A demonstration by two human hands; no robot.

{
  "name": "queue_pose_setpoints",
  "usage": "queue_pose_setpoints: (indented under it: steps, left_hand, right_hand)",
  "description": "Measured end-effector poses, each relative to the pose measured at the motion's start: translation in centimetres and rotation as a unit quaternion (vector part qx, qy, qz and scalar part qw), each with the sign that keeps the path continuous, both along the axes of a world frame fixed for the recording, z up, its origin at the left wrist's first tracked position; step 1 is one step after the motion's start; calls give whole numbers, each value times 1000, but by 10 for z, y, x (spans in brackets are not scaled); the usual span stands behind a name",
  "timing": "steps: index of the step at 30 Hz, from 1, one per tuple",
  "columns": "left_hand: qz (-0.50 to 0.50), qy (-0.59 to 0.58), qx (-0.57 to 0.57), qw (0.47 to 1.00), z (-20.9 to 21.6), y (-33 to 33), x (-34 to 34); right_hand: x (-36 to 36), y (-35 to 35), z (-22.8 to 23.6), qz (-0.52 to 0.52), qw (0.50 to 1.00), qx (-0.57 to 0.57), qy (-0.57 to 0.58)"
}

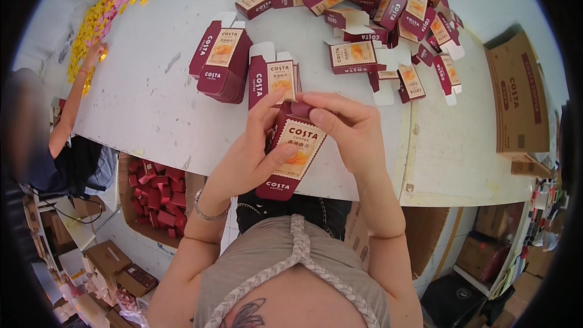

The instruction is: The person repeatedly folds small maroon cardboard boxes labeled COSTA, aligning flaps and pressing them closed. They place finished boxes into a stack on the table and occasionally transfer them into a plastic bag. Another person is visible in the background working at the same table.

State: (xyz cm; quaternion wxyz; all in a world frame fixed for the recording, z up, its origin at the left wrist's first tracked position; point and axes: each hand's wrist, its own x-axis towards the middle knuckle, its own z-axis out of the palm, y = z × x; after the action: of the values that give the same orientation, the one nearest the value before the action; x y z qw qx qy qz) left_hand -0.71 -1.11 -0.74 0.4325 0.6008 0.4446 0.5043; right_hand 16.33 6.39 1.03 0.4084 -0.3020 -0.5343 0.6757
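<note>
Over the near edge of the worktop [158,100], your left hand [248,153] clasps the box [305,140] while your right fingers [331,102] pinch its top flap [300,109]. You're probably closing it; the next move seems to call for tucking that flap in.

From above the near edge of the bench [152,100], the one head-worn fisheye view faces down and forward across it, close over the left hand [250,153] and right hand [353,130].

Carton [290,169] maroon, label [303,136] cream-orange; table [152,94] white.
</note>
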Motion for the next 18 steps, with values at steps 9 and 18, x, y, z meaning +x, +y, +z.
queue_pose_setpoints:
  steps: [9, 18]
  left_hand:
    - [68, 38, 25, 997, -21, 1, -16]
    - [227, -73, 8, 971, -26, 16, -26]
  right_hand:
    - [8, 18, -9, 38, 978, 116, -167]
    - [-52, 48, -87, -91, 903, 169, -385]
